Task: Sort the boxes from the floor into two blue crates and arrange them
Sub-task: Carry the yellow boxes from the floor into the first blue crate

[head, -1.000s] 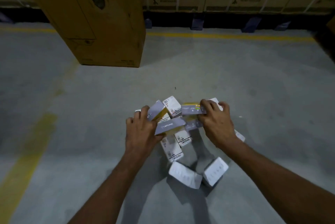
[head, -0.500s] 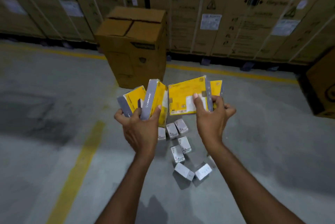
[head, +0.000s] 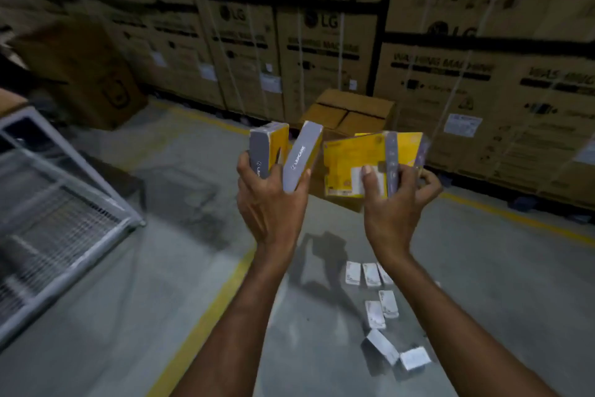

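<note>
Left hand (head: pixel 270 203), right hand (head: pixel 389 213) grip yellow boxes (head: pixel 351 158) — cartons (head: pixel 322 58) ahead (wire cage (head: pixel 64 219) leftward).

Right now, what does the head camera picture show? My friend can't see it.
A person's left hand grips two yellow-and-grey boxes and the right hand grips more yellow boxes, raised above small white boxes scattered on the grey floor. Big cardboard cartons stand stacked behind.
</note>
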{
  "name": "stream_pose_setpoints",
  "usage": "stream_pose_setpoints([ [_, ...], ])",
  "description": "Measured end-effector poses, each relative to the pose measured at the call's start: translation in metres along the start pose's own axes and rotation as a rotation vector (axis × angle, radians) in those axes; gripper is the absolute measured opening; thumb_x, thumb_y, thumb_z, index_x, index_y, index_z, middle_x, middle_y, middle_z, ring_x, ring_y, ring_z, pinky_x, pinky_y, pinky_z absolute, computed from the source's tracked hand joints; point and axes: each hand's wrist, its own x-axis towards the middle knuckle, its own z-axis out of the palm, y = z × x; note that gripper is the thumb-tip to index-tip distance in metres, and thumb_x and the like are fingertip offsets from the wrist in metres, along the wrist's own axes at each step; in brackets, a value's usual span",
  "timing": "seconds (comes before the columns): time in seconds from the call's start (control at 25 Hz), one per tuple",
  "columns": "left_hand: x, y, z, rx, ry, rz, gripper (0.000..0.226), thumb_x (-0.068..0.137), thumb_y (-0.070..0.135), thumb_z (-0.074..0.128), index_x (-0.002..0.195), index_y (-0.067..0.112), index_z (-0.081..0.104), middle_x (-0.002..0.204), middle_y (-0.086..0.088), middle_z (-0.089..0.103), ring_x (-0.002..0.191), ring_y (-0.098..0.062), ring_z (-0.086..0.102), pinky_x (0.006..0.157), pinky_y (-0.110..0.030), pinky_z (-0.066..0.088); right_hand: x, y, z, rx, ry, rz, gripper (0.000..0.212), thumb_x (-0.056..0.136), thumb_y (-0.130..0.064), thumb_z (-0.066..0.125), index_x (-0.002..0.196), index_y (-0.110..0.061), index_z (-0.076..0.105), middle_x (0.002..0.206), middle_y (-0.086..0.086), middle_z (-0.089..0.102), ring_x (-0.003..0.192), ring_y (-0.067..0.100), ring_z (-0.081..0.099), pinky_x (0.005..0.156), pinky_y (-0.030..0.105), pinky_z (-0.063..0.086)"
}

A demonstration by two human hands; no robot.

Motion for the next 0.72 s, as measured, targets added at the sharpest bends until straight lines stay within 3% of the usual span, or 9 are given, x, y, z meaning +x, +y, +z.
stream_pose_setpoints([
  [0.16,0.036,-0.089,-0.087,0.199,0.184,0.126,0.029,0.090,0.048,0.065,0.087,0.019,0.066,0.138,-0.016,0.051,0.098,-0.037,0.054,0.072,-0.044,0.042,-0.066,-0.057,0.046,-0.138,0.004,-0.552,0.037,0.092,-0.044,0.076,0.105,-0.012,0.063,0.138,0.017,0.032,0.115,0.041,0.056,0.079,0.044,0.055],
  [0.28,0.068,-0.159,-0.134,0.249,0.208,0.165,0.026,0.090,0.043,0.067,0.087,0.017,0.064,0.139,-0.017,0.050,0.097,-0.038,0.055,0.072,-0.045,0.041,-0.119,-0.104,0.105,-0.175,-0.007,-0.766,0.036,0.092,-0.044,0.075,0.108,-0.016,0.060,0.137,0.017,0.034,0.116,0.041,0.053,0.075,0.043,0.056],
  [0.44,0.117,-0.248,-0.195,0.331,0.213,0.171,0.025,0.090,0.042,0.067,0.092,0.017,0.064,0.140,-0.017,0.050,0.105,-0.039,0.055,0.076,-0.047,0.042,-0.189,-0.170,0.189,-0.120,-0.082,-0.800,0.035,0.091,-0.042,0.075,0.107,-0.013,0.065,0.137,0.017,0.033,0.118,0.040,0.050,0.076,0.046,0.059],
  [0.72,0.194,-0.383,-0.273,0.528,0.296,0.024,0.028,0.089,0.043,0.064,0.101,0.018,0.065,0.139,-0.016,0.049,0.107,-0.036,0.053,0.078,-0.043,0.041,-0.269,-0.285,0.319,0.003,-0.257,-0.808,0.033,0.089,-0.048,0.073,0.106,-0.020,0.071,0.135,0.019,0.041,0.113,0.031,0.057,0.066,0.039,0.059],
])
